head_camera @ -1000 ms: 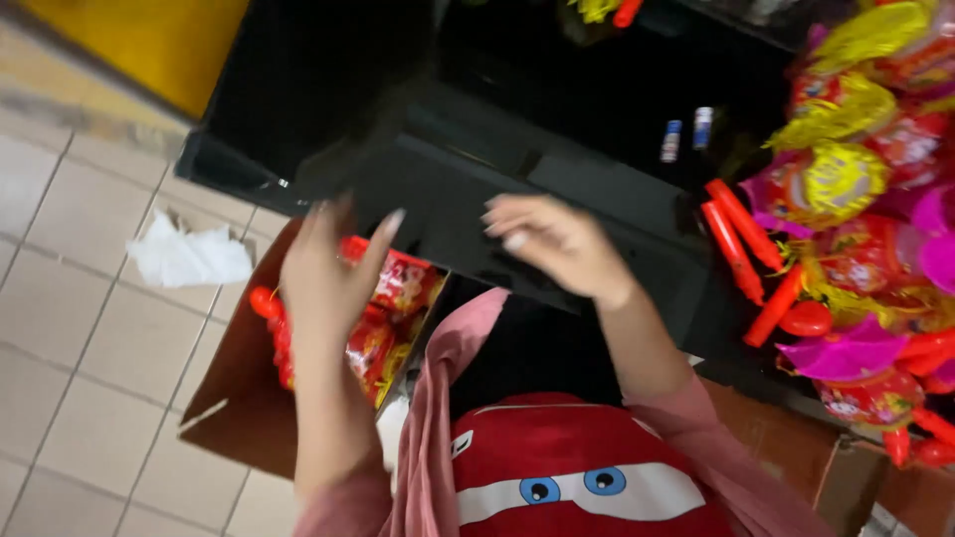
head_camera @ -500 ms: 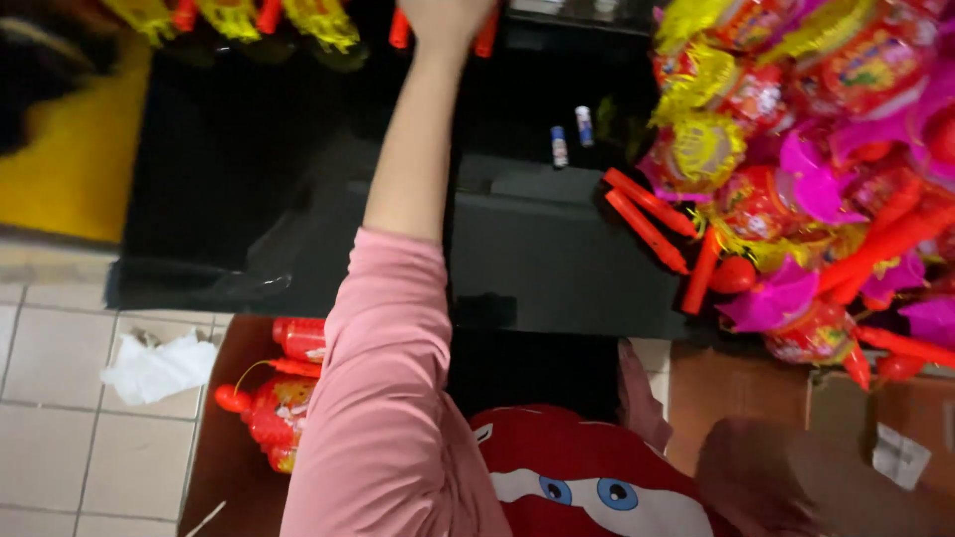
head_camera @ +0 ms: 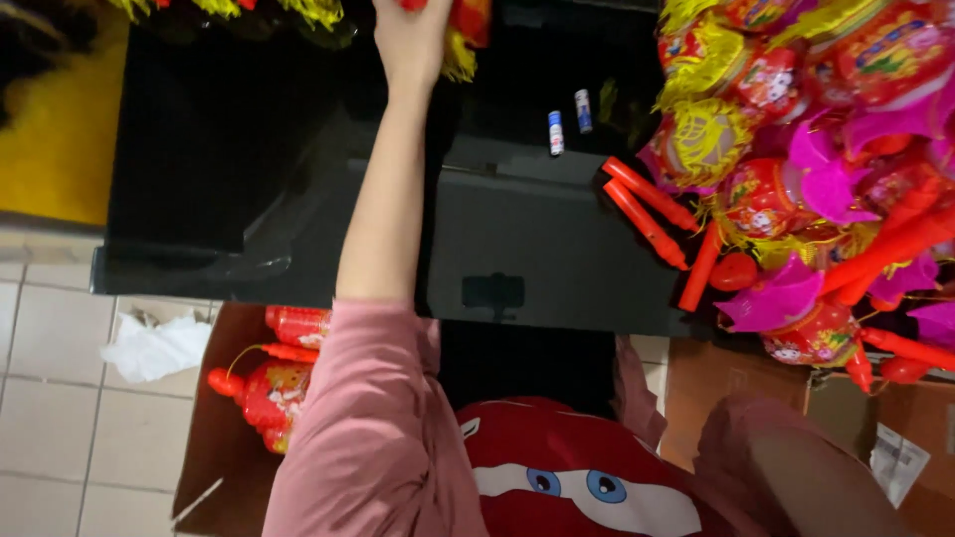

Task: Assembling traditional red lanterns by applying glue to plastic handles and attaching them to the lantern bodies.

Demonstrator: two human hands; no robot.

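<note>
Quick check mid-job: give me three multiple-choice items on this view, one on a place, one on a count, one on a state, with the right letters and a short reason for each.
1. Where does the cardboard box of red lanterns stand?
A. on the tiled floor, lower left
B. on the black counter
C. hung with the lanterns at right

2. How many small white tubes stand on the black counter?
A. none
B. two
C. five

3. How is the raised hand?
A. resting on the floor
B. stretched up to a red and yellow lantern at the top edge
C. inside the box

Answers: 1 A, the box sits on the tiles beside crumpled white paper. 2 B, two tubes stand side by side. 3 B, the arm extends upward in a pink sleeve.
</note>
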